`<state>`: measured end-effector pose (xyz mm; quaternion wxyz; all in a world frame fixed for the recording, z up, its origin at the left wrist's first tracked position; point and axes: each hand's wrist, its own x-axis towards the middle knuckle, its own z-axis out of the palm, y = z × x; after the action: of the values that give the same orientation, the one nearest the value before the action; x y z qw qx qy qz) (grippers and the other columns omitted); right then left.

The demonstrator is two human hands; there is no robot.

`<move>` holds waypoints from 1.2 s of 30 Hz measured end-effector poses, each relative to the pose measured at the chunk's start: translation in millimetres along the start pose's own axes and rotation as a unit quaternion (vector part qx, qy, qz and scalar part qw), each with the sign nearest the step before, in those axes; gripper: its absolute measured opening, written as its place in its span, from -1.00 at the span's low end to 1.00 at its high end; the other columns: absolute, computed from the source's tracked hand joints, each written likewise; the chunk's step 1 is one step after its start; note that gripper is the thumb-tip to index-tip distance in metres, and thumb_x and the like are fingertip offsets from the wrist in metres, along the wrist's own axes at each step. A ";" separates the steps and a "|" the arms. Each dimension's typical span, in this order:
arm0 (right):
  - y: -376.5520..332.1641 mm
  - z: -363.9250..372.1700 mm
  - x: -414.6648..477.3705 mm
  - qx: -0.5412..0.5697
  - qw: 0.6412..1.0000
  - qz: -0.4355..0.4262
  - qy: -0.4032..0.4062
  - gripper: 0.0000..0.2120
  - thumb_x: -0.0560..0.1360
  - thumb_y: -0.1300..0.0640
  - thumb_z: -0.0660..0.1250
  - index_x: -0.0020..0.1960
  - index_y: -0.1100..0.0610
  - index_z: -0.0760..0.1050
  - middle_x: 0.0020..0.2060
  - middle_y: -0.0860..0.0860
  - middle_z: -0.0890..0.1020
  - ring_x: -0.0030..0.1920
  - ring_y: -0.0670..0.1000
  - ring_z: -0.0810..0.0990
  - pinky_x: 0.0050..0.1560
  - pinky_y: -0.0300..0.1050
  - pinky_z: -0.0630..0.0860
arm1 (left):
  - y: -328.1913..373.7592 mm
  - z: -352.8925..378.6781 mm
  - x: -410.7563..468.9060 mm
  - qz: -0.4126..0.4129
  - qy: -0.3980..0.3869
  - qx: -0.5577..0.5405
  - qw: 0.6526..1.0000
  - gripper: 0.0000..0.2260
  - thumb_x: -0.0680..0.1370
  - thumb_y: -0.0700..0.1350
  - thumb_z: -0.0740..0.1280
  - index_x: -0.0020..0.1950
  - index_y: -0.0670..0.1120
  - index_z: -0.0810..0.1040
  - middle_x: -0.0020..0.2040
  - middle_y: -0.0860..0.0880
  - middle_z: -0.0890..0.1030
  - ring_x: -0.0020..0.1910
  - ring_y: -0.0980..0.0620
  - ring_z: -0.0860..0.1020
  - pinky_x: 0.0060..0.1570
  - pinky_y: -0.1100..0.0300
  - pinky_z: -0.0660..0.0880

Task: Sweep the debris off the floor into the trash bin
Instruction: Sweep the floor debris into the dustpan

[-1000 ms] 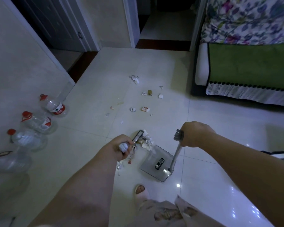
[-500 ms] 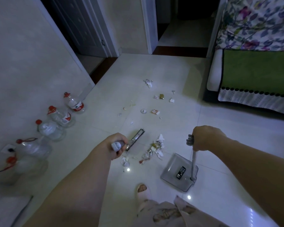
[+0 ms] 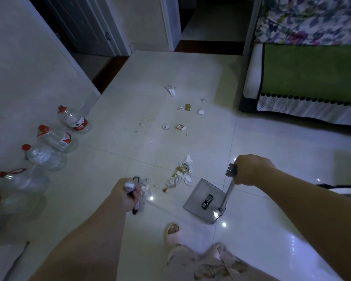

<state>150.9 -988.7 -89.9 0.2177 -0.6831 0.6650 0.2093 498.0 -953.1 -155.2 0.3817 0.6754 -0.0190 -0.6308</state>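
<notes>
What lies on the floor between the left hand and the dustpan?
In the head view, a swept pile of crumpled paper scraps lies between the left hand and the dustpan.

Broom head (image 3: pixel 137 196) pulled back beside left hand (image 3: pixel 123 194), away from debris pile (image 3: pixel 180 173)

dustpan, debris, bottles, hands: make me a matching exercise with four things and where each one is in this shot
Things:
1. dustpan
2. swept pile of paper scraps
3. row of plastic bottles
4. green cover

Places:
A. along the left wall
B. on the sofa, upper right
C. on the floor just ahead of the dustpan's open edge
D. on the tiles under the right hand, which holds its upright handle

The left hand grips the broom handle.

Pairs: 1-D, 2-C, 3-A, 4-B
</notes>
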 end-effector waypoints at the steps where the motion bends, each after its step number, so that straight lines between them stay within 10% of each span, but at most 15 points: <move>1: 1.9 1.1 -0.1 0.004 1.000 0.004 0.001 -0.98 0.43 0.11 0.31 -0.13 0.04 0.49 -0.33 -0.09 0.48 -0.17 0.00 0.54 -0.15 -0.16 0.47 | -4.4 5.5 -1.0 -0.020 -0.014 -0.022 0.999 -0.79 0.07 -0.31 0.34 -0.65 -0.10 0.34 -0.52 0.09 0.18 -0.62 0.17 0.16 -0.54 0.52 0.17; 16: -2.1 3.1 -17.0 0.034 0.999 0.009 0.019 -0.91 0.49 0.10 0.24 -0.19 0.05 0.42 -0.36 -0.09 0.41 -0.16 0.04 0.49 -0.14 -0.18 0.38 | -2.8 120.0 -39.7 -0.047 -0.068 -0.082 0.993 -0.73 0.54 -0.27 0.10 -0.37 -0.12 0.28 -0.64 -0.02 0.34 -0.73 0.13 0.39 -0.72 0.48 0.25; 36: -60.5 10.2 -27.2 0.155 0.973 0.169 0.009 -0.72 0.50 0.08 0.25 -0.37 0.03 0.29 -0.32 -0.08 0.45 -0.17 0.02 0.48 -0.17 -0.19 0.38 | 65.6 99.9 28.8 -0.010 -0.098 0.376 0.921 -0.82 0.48 -0.27 0.26 -0.30 -0.10 0.35 -0.45 -0.08 0.34 -0.74 0.10 0.25 -0.59 0.49 0.23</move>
<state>210.7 -959.3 -81.5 0.2762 -0.5206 0.7972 0.1310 447.2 -1063.3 -135.3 0.0893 0.7044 -0.2854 -0.6437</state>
